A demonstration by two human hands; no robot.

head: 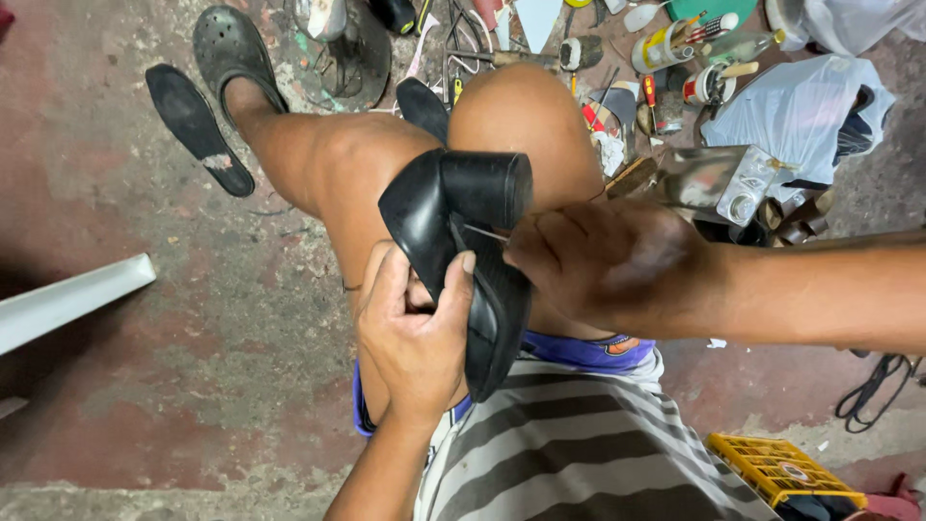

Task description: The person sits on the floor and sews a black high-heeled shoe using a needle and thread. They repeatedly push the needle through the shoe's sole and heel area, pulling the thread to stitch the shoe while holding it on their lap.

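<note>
White plastic bag (796,111) top right; yellow crate (779,467) bottom right

Black shoe over stripes and a worn red floor

The block-heeled shoe (463,251) is glossy black all over, heel and sole alike, and a thin silver-grey needle (485,233) shows bright against it. The shirt (569,444) below carries broad grey and white stripes, with the shorts (579,349) a violet-blue edged by a small orange patch. The clog (227,48) is dark grey, dotted with round holes, and the loose insole (198,127) beside it is black with a pale scuff. The floor (145,386) is faded red, mottled with grey. The crate (781,470) is bright yellow in a grid pattern, the plastic bag (796,111) pale blue-white, and the board (68,301) white.
</note>
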